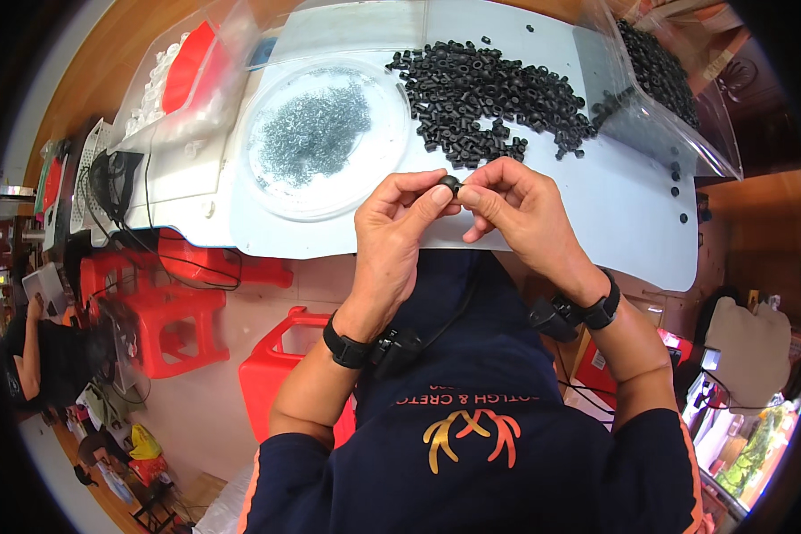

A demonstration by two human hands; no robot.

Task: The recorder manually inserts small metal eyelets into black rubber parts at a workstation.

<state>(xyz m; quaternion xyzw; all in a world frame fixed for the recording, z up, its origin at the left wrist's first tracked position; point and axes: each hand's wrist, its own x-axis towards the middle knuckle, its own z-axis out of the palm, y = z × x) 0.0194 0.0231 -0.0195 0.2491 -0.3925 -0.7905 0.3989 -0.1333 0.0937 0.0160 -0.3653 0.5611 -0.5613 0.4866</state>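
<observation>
Above the table's near edge, my left hand (pixel 399 218) pinches a small round black plastic part (pixel 449 183) between thumb and fingertips. My right hand (pixel 527 214) meets it from the other side, thumb and forefinger pressed together right against the part. Anything tiny between the right fingertips is hidden. Just beyond both hands lies a wide heap of short black ring-like parts (pixel 472 98). To the left of the heap, a round clear tray (pixel 256 191) holds a pile of tiny silvery metal pieces (pixel 316 125), too small to make out singly.
A clear bin of black parts (pixel 659 80) lies tipped at the far right, with a few loose ones beside it. Another clear box (pixel 182 80) with white and red pieces stands far left. Red stools (pixel 173 329) are left of me; a person (pixel 49 347) is farther left.
</observation>
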